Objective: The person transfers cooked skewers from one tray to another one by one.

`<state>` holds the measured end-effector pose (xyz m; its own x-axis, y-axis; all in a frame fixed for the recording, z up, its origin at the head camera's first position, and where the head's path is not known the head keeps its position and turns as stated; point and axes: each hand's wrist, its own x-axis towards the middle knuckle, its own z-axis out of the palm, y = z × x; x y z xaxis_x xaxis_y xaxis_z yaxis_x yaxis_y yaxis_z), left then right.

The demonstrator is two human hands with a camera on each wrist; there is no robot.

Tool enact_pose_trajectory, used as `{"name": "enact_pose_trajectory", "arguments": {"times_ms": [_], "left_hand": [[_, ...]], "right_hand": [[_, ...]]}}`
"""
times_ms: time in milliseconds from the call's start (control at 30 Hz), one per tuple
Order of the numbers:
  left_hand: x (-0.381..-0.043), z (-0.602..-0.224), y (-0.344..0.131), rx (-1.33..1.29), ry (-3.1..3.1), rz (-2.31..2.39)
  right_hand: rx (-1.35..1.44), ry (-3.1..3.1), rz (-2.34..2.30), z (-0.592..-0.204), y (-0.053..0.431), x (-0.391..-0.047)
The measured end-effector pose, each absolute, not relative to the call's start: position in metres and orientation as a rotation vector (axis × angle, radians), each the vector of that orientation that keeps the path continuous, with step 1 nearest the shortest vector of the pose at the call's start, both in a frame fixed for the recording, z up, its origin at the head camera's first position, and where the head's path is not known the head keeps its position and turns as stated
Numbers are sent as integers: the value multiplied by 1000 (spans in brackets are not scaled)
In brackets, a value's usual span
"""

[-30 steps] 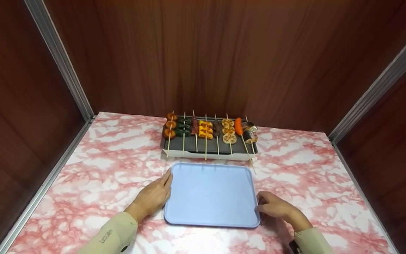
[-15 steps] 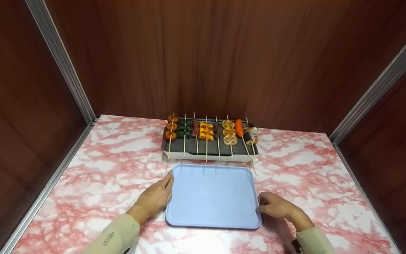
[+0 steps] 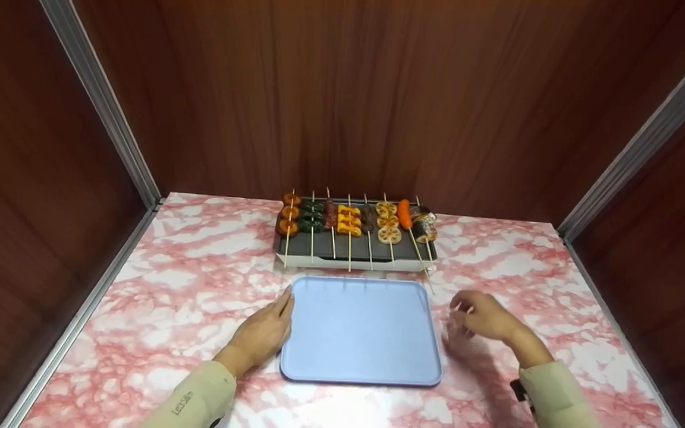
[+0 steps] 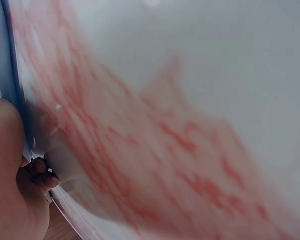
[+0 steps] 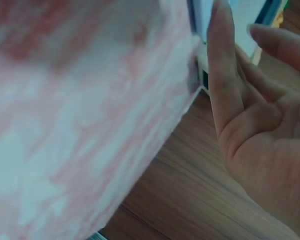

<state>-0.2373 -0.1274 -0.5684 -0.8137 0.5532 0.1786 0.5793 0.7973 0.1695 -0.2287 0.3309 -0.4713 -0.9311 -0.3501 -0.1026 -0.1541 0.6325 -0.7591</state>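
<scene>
A light blue rectangular tray [image 3: 360, 333] lies on the marbled table. My left hand [image 3: 262, 333] rests along its left edge, fingers straight and pointing forward at the rim; in the left wrist view part of that hand [image 4: 12, 180] shows beside the tray's side. To the right of the tray, apart from it, my right hand [image 3: 485, 315] is raised over the table with loosely bent fingers and nothing in them. The right wrist view shows the same hand [image 5: 260, 120] with its palm bare.
Behind the tray stands a dark grill [image 3: 319, 248] carrying several skewers, among them lotus root slices [image 3: 389, 235], a sausage [image 3: 404, 214], yellow pieces [image 3: 349, 229] and dark green pieces [image 3: 311, 223]. One stick pokes forward past the grill. Brown wood-look walls [image 3: 348, 101] enclose three sides.
My right hand has let go of the tray's right edge and moved up and to the right. My left hand and the tray have stayed in place.
</scene>
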Motion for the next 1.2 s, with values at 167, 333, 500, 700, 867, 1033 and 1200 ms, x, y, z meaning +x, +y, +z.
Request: {"name": "enact_pose_trajectory", "arguments": {"times_ms": [167,333,500,700,867,1033,1200], "left_hand": [[-237,-568,-129,-900,-2869,-318],[-237,-569,-131,-891,-2853,-311],[-237,-570,-129,-901,-2857,-323],[-237,-571,-129,-888,-2863,-289],[-237,-570,-127,-908,-2852,-284],[-237,-570,-127,-906,-2856,-270],[-238,-568,-128,-888,-2872,-280]], "right_hand": [[-320,2759,-1194,-456,324,-257],[-218,2858,-1229,-446,309,-293],[-139,2887,-1265,-443,297,-319],[-68,2825,-1280,-447,291,-334],[8,2785,-1305,-451,289,-341],[58,2866,-1208,-457,286,-349],[71,2971,-1064,-460,281,-358]]}}
